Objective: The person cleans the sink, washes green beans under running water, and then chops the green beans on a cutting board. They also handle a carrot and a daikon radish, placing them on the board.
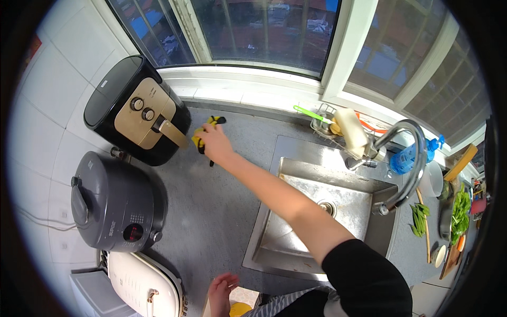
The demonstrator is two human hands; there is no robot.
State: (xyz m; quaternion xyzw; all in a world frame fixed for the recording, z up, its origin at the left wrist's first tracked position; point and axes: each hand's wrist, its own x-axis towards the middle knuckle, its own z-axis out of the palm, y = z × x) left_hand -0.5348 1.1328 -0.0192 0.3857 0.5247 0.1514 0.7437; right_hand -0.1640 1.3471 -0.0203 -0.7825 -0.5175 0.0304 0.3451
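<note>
My right hand (216, 143) reaches across the grey countertop (210, 206) and grips a crumpled yellow and black cloth (198, 142), pressed against the surface. Part of the cloth is hidden under the fingers. Just left of it stands a black and gold air fryer (146, 115) with two dials and a front handle. Below the counter's near edge, my left hand (223, 291) is empty, fingers slightly apart. Under my right forearm lies a stainless steel sink (332, 198).
A dark rice cooker (115, 206) and a cream-coloured electric cooker (142, 281) line the left side. Behind the sink are a curved faucet (420, 158), a wire rack (323, 125) and a blue pump bottle (408, 158). Green vegetables (420, 220) lie at right, beneath windows.
</note>
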